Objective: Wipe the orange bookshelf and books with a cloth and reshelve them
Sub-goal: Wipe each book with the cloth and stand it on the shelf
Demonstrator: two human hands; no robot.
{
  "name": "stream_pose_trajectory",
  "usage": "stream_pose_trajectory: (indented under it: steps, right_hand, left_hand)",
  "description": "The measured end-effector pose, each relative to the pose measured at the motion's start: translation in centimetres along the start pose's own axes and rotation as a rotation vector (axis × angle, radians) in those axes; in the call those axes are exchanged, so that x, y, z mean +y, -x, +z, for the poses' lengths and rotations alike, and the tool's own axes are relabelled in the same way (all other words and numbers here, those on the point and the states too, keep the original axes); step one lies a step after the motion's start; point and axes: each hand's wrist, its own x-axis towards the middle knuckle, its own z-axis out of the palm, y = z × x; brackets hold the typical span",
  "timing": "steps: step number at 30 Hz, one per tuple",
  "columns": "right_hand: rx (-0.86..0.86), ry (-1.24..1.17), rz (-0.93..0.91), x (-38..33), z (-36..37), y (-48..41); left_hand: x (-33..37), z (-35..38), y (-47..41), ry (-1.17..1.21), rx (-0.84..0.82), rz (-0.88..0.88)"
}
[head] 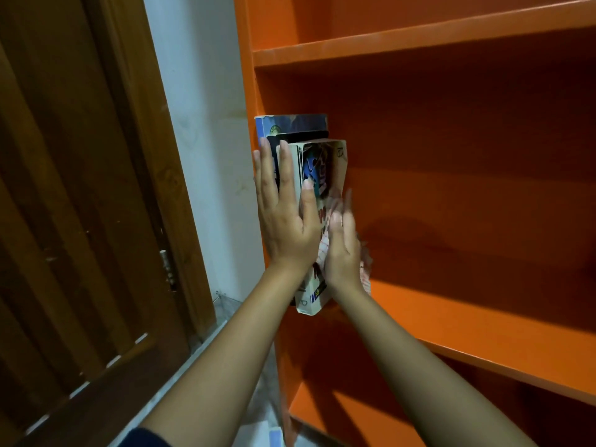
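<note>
While left hand [283, 221] presses books [292, 124] flat-fingered | right hand [342, 250] flat on cloth [322, 251] | wooden door [80, 221] beside bookshelf [451, 37]

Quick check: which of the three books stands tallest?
The blue book against the left wall of the bookshelf: its top rises above the black book beside it and the cream book nearest the camera.
</note>
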Motion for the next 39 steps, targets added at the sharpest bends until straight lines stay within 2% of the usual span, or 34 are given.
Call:
stream_pose_trajectory:
  steps: [4,9,19,28,39]
  right_hand:
    - [-0.114,-0.031,0.107,0.7,-0.6,0.6]
    - [-0.026,0.147,0.045,0.3,-0.7,1.2]
    - [0.095,0.1,-0.012,1.1,-0.2,0.0]
    - [0.146,0.131,0.037,-0.4,-0.4,0.7]
    - [0.14,0.17,-0.052,-2.3,-1.0,1.1]
  left_hand:
    - [-0.2,-0.7,0.8,-0.01,-0.074,0.021]
    - [-0.5,-1.0,1.1,-0.038,-0.115,0.044]
    - [-1.0,-0.1,1.3,-0.055,-0.054,0.065]
    - [-0.6,-2.0,1.4,-0.071,-0.159,0.059]
    - [0.6,-3.7,1.2,-0.134,-0.294,-0.026]
